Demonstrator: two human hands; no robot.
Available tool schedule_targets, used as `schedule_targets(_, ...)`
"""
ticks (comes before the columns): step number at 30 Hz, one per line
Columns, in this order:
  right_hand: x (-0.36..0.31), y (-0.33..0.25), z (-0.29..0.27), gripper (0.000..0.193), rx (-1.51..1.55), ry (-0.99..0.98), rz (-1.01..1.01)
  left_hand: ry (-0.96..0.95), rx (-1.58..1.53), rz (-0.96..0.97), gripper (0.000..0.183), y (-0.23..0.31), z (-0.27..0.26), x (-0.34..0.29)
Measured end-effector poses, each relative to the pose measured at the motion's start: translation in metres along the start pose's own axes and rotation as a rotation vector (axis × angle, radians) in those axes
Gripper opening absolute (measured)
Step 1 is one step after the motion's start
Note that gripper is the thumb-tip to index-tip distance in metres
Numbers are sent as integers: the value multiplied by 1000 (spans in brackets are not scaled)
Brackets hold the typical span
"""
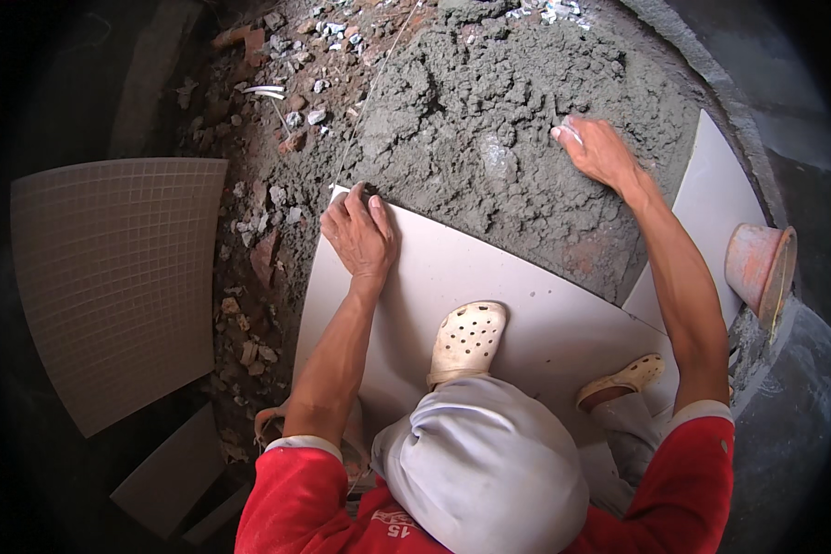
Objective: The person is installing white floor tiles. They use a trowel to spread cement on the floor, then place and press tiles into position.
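My left hand [360, 231] rests at the far left corner of a white tile [462, 263], fingers bent over its edge. A thin string [376, 83] runs away from that corner. A small dark bit shows by the fingertips; I cannot make it out. My right hand [602, 152] is over the rough grey mortar [526, 83], fingers curled in around something whitish that I cannot name. To its left, a pale patch [497, 157] marks the mortar. Along the mortar's right side lies another white tile [711, 203].
An orange plastic bucket [752, 263] stands at the right tile's edge. Two cream clogs [471, 337] are on the tiles. On the left, a grid-backed tile [120, 277] and smaller pieces [171, 471] lie beside rubble [258, 249]. A raised concrete edge [674, 37] curves along the right.
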State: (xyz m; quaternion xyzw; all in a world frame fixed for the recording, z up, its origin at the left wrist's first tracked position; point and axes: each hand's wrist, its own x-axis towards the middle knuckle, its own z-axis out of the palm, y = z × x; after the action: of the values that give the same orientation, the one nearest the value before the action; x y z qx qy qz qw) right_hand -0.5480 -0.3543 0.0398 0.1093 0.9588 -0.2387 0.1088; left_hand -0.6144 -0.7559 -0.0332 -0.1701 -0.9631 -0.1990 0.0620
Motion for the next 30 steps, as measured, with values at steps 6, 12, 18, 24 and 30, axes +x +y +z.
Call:
schedule_targets(6,-12,-1,7,45,67,-47,-11,5,2,-3,38,2,-1,0)
schedule_targets(12,-31,-30,-7,36,501,-254,334,3,-3,-16,38,1,-2,1)
schedule_targets(18,-36,-77,-12,34,1081,-168,304,-26,-6,-33,38,2,-3,1)
schedule_targets(24,44,-126,36,35,2085,-192,-17,-21,2,-30,38,0,-1,1)
schedule_targets(30,110,-172,87,29,2683,-162,25,-4,9,-19,38,0,-2,1)
